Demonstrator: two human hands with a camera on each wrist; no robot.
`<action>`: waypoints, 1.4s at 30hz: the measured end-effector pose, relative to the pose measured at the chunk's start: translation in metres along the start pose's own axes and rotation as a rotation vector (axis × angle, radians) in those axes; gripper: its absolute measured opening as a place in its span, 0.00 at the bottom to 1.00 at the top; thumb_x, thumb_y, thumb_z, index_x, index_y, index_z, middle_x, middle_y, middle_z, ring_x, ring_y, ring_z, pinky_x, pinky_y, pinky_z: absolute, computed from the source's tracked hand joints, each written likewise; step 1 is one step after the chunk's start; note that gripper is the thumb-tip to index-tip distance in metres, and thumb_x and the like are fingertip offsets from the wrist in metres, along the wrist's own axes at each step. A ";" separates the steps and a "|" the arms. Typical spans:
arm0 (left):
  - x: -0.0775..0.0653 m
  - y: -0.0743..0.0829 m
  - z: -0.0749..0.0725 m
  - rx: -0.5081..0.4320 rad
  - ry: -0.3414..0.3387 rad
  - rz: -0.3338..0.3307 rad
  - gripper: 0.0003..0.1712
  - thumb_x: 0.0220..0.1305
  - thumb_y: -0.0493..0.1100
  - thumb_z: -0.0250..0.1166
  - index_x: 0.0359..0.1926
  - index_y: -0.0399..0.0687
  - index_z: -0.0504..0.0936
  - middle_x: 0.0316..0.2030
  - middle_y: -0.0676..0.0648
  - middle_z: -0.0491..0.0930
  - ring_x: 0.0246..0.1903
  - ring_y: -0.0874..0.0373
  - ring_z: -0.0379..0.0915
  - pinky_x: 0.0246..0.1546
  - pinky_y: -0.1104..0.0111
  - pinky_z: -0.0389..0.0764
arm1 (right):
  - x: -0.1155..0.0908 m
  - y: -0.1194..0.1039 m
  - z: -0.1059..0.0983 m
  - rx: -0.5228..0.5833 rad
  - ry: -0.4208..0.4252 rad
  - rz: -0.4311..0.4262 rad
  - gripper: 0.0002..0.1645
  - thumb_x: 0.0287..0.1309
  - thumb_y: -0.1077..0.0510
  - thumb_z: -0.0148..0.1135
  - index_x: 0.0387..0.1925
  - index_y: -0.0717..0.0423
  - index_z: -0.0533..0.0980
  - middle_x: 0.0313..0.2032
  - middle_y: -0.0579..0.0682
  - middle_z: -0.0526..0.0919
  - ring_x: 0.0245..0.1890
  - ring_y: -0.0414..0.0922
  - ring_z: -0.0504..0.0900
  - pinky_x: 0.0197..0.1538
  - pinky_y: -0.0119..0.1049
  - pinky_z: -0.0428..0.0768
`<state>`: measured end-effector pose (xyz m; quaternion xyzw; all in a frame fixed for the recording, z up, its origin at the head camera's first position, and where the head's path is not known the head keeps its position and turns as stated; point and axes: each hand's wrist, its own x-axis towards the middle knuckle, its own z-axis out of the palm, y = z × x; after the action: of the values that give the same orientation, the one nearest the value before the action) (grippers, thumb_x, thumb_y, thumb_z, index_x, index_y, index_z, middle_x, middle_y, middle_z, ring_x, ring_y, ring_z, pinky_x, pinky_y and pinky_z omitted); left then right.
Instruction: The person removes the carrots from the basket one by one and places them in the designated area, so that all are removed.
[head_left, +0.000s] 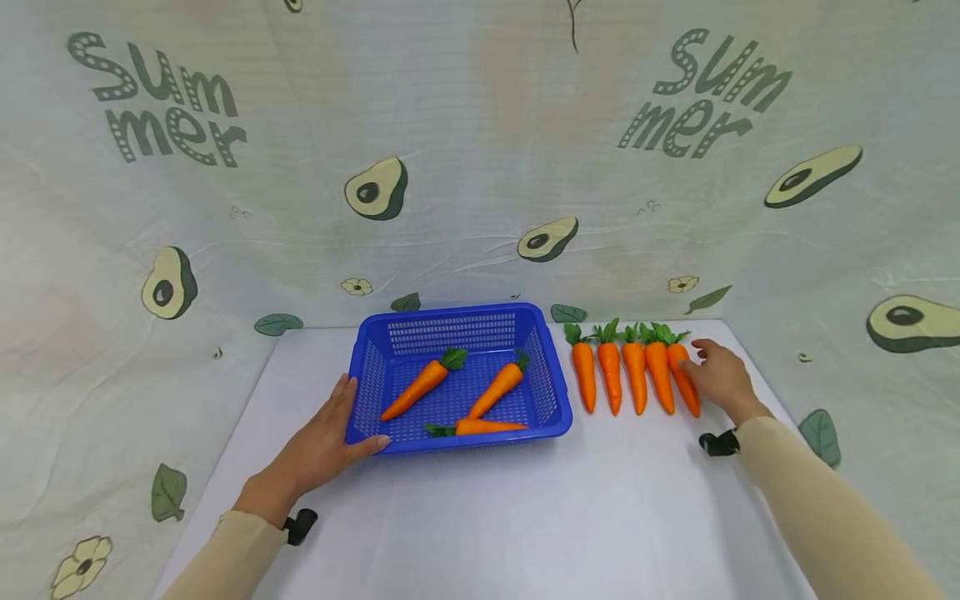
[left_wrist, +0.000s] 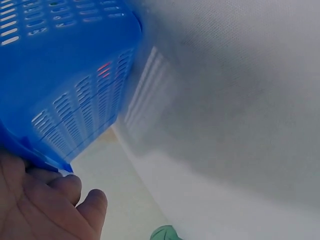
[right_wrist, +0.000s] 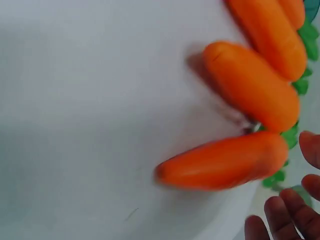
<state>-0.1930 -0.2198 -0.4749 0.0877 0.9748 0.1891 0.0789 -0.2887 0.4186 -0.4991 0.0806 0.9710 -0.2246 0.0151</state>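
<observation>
A blue plastic basket (head_left: 465, 315) with perforated walls stands on the table, with 3 orange carrots inside, one a slanted carrot (head_left: 416, 390) on the left. My left hand (head_left: 318, 446) holds the basket's front left corner, thumb on the front rim and fingers along the left side. In the left wrist view, the fingers (left_wrist: 67, 187) reach under the rim. Right of the basket, several carrots lie side by side, leaves away from me. Over the outermost carrot (right_wrist: 225, 161) is my right hand (head_left: 722, 379), its fingers apart and not closed around it.
The white table (head_left: 525, 517) ends at a cloth backdrop (head_left: 450, 108) printed with avocados, leaves and lettering. The carrot row, including its leftmost carrot (head_left: 584, 379), runs close to the basket's right wall. A small black device (head_left: 718, 443) sits at the right wrist.
</observation>
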 end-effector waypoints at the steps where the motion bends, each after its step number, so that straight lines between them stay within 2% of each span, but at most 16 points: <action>1: 0.000 0.000 0.000 0.007 0.005 0.005 0.71 0.49 0.85 0.51 0.78 0.49 0.30 0.78 0.42 0.30 0.74 0.34 0.41 0.66 0.38 0.58 | -0.001 -0.005 -0.002 -0.002 0.025 -0.019 0.35 0.67 0.49 0.54 0.66 0.69 0.62 0.56 0.74 0.71 0.50 0.67 0.74 0.51 0.62 0.76; 4: 0.000 0.001 -0.001 0.036 0.020 0.015 0.72 0.49 0.85 0.50 0.78 0.46 0.32 0.78 0.40 0.33 0.75 0.35 0.40 0.68 0.38 0.56 | -0.005 -0.024 -0.006 0.006 0.078 -0.077 0.32 0.67 0.51 0.54 0.64 0.68 0.65 0.55 0.72 0.73 0.49 0.67 0.75 0.50 0.62 0.76; 7: 0.000 0.001 -0.002 0.071 0.027 0.027 0.72 0.48 0.86 0.49 0.78 0.43 0.35 0.78 0.39 0.35 0.76 0.36 0.37 0.70 0.40 0.53 | -0.011 -0.052 -0.011 0.019 0.092 -0.108 0.31 0.67 0.51 0.56 0.64 0.67 0.66 0.56 0.71 0.74 0.50 0.66 0.75 0.51 0.62 0.76; 13: -0.001 0.003 -0.004 0.134 0.034 0.046 0.72 0.50 0.86 0.48 0.77 0.39 0.39 0.77 0.37 0.37 0.76 0.39 0.34 0.73 0.43 0.47 | -0.023 -0.113 -0.017 0.046 0.085 -0.202 0.32 0.67 0.48 0.57 0.64 0.64 0.67 0.57 0.67 0.74 0.52 0.63 0.76 0.52 0.60 0.77; 18: -0.003 0.005 -0.007 0.123 0.027 0.036 0.72 0.50 0.86 0.48 0.77 0.39 0.39 0.77 0.37 0.37 0.76 0.39 0.34 0.74 0.44 0.46 | -0.028 -0.164 -0.015 0.046 0.053 -0.300 0.31 0.66 0.48 0.58 0.65 0.60 0.69 0.58 0.64 0.75 0.56 0.61 0.75 0.55 0.60 0.76; 26: -0.003 0.004 -0.005 0.087 0.029 0.024 0.72 0.48 0.86 0.50 0.78 0.43 0.37 0.78 0.39 0.36 0.77 0.40 0.33 0.73 0.44 0.48 | -0.035 -0.238 0.007 -0.010 -0.085 -0.518 0.29 0.63 0.51 0.64 0.63 0.56 0.72 0.58 0.57 0.77 0.54 0.55 0.78 0.57 0.54 0.78; 29: -0.001 0.004 -0.005 0.068 0.027 0.029 0.72 0.48 0.86 0.50 0.78 0.43 0.37 0.78 0.40 0.36 0.77 0.41 0.33 0.74 0.44 0.47 | -0.035 -0.257 0.016 -0.061 -0.132 -0.603 0.29 0.61 0.52 0.66 0.62 0.55 0.73 0.58 0.56 0.78 0.54 0.54 0.78 0.58 0.53 0.78; 36: 0.001 0.004 -0.006 0.049 0.024 0.035 0.71 0.49 0.86 0.49 0.77 0.42 0.38 0.78 0.41 0.36 0.77 0.42 0.33 0.75 0.46 0.46 | -0.028 -0.297 0.032 -0.226 -0.214 -0.794 0.28 0.60 0.53 0.67 0.62 0.53 0.74 0.60 0.53 0.77 0.64 0.53 0.72 0.65 0.51 0.73; 42: -0.001 0.003 -0.007 0.027 0.019 0.038 0.71 0.49 0.85 0.50 0.77 0.42 0.39 0.78 0.42 0.36 0.77 0.43 0.33 0.75 0.47 0.46 | -0.028 -0.339 0.053 -0.317 -0.248 -0.933 0.29 0.61 0.51 0.65 0.62 0.53 0.74 0.60 0.52 0.77 0.63 0.52 0.73 0.66 0.49 0.72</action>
<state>-0.1929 -0.2193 -0.4672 0.1053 0.9762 0.1784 0.0648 -0.3171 0.0912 -0.3979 -0.3921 0.9167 -0.0652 0.0403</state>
